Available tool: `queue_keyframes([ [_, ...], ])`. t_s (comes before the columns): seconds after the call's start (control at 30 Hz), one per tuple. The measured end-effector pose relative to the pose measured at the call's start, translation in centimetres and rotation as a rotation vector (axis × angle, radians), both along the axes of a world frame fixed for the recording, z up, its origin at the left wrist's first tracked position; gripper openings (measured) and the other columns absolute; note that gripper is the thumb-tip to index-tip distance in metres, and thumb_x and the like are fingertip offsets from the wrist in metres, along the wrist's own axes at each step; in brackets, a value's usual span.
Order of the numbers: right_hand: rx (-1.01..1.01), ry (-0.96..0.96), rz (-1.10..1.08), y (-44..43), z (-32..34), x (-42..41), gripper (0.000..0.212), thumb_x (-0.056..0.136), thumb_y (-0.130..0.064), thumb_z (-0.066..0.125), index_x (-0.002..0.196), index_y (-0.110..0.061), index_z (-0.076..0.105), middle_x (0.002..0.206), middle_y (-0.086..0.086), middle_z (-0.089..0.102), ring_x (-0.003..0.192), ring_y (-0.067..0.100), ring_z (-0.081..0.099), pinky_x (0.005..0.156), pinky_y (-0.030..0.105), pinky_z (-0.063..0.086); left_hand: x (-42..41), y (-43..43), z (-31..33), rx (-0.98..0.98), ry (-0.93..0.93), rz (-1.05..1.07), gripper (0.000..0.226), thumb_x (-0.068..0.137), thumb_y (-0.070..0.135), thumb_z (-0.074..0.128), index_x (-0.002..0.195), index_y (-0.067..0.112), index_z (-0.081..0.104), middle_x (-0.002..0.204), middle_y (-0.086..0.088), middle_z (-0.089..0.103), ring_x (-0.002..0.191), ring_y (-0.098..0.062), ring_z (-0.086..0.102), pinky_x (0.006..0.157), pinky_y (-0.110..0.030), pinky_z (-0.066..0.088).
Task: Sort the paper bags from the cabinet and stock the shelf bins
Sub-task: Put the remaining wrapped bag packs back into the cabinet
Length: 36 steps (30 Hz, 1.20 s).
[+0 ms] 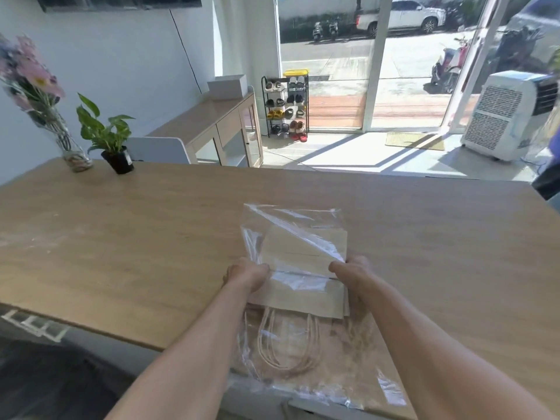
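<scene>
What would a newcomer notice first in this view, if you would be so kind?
Most striking is the flat stack of brown paper bags in a clear plastic wrapper at the near edge of the wooden table. The left hand and right hand grip it at its sides. At the table's far left stand a vase of pink flowers and a potted plant; sunlit glass doors lie beyond.

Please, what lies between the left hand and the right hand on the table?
In the head view, a stack of paper bags in clear plastic wrap lies between the left hand and the right hand.
</scene>
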State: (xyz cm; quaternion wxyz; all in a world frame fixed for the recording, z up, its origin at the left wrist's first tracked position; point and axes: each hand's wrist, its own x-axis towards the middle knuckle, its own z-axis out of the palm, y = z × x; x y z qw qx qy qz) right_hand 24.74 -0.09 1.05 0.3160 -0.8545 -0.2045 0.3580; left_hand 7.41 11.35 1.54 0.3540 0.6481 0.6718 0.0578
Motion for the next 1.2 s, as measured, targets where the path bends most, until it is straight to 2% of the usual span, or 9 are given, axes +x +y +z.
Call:
queue_keyframes([
  [0.17, -0.008, 0.0, 0.017, 0.0, 1.5, -0.2, 0.037, 0.073, -0.028, 0.057, 0.108, -0.019, 0.065, 0.112, 0.011, 0.063, 0.103, 0.03, 0.058, 0.084, 0.03, 0.048, 0.2, 0.0, 0.0, -0.024, -0.035, -0.002, 0.06, 0.086, 0.033, 0.065, 0.131, -0.003, 0.052, 0.138, -0.021, 0.053, 0.125, -0.034, 0.052, 0.097, -0.032, 0.046],
  [0.3, 0.098, 0.148, 0.04, -0.6, 2.6, -0.9, 0.033, 0.086, -0.007, 0.057, 0.118, -0.009, 0.052, 0.101, 0.01, 0.057, 0.092, 0.027, 0.057, 0.077, 0.03, 0.046, -0.1, -0.8, 0.2, -0.044, -0.098, 0.03, 0.052, 0.085, 0.026, 0.065, 0.128, -0.001, 0.055, 0.132, -0.02, 0.058, 0.12, -0.033, 0.056, 0.094, -0.031, 0.048],
  [0.43, 0.103, 0.124, 0.017, -1.6, 2.1, -1.8, 0.057, 0.088, -0.003, 0.052, 0.142, -0.01, 0.036, 0.123, 0.014, 0.052, 0.11, 0.029, 0.053, 0.081, 0.026, 0.04, -0.6, -1.8, 0.4, -0.079, -0.156, 0.055, 0.053, 0.078, 0.02, 0.069, 0.124, -0.004, 0.059, 0.125, -0.021, 0.061, 0.113, -0.032, 0.06, 0.091, -0.034, 0.051],
  [0.63, 0.113, 0.066, -0.012, -3.2, 2.2, -1.8, 0.068, 0.06, -0.012, 0.049, 0.127, -0.022, 0.049, 0.11, 0.013, 0.063, 0.106, 0.035, 0.06, 0.091, 0.042, 0.051, -1.4, -3.6, 1.4, -0.091, -0.289, 0.031, 0.013, 0.077, 0.01, 0.069, 0.088, 0.006, 0.063, 0.102, -0.018, 0.066, 0.086, -0.028, 0.059, 0.067, -0.027, 0.042],
  [0.73, 0.137, 0.019, -0.056, -4.4, 3.5, -2.8, 0.062, 0.059, -0.012, 0.049, 0.12, -0.024, 0.053, 0.108, 0.011, 0.065, 0.106, 0.035, 0.06, 0.093, 0.043, 0.052, -2.0, -4.6, 2.3, -0.063, -0.319, -0.002, 0.016, 0.078, 0.012, 0.069, 0.09, 0.007, 0.061, 0.103, -0.018, 0.064, 0.098, -0.032, 0.063, 0.072, -0.03, 0.046],
  [0.9, 0.157, -0.024, -0.117, -7.2, 4.7, -4.7, 0.057, 0.057, -0.011, 0.05, 0.111, -0.028, 0.054, 0.102, 0.01, 0.066, 0.1, 0.034, 0.063, 0.089, 0.042, 0.054, -3.8, -6.0, 3.6, -0.072, -0.388, -0.081, 0.019, 0.075, 0.012, 0.072, 0.089, 0.006, 0.062, 0.098, -0.016, 0.063, 0.088, -0.03, 0.061, 0.069, -0.03, 0.046],
  [1.0, 0.155, -0.077, -0.164, -9.7, 6.4, -6.7, 0.055, 0.06, -0.011, 0.05, 0.113, -0.026, 0.054, 0.103, 0.011, 0.065, 0.098, 0.032, 0.063, 0.089, 0.041, 0.055, -5.0, -7.0, 4.7, -0.099, -0.424, -0.139, 0.027, 0.072, 0.014, 0.075, 0.095, 0.004, 0.068, 0.1, -0.015, 0.068, 0.093, -0.031, 0.067, 0.075, -0.032, 0.055],
  [1.13, 0.117, -0.163, -0.224, -14.1, 8.8, -9.9, 0.054, 0.068, -0.009, 0.055, 0.121, -0.02, 0.052, 0.109, 0.012, 0.063, 0.103, 0.032, 0.061, 0.086, 0.034, 0.053, -6.3, -9.6, 5.7, -0.167, -0.493, -0.226, 0.016, 0.068, 0.008, 0.077, 0.079, 0.007, 0.065, 0.099, -0.019, 0.069, 0.093, -0.033, 0.069, 0.085, -0.046, 0.058],
  [1.2, 0.103, -0.191, -0.28, -16.8, 9.6, -11.5, 0.055, 0.071, -0.007, 0.056, 0.125, -0.017, 0.05, 0.114, 0.011, 0.062, 0.107, 0.032, 0.059, 0.09, 0.034, 0.051, -6.9, -11.4, 6.2, -0.2, -0.503, -0.312, 0.024, 0.068, 0.008, 0.076, 0.089, 0.005, 0.064, 0.101, -0.018, 0.067, 0.096, -0.034, 0.068, 0.086, -0.045, 0.057],
])
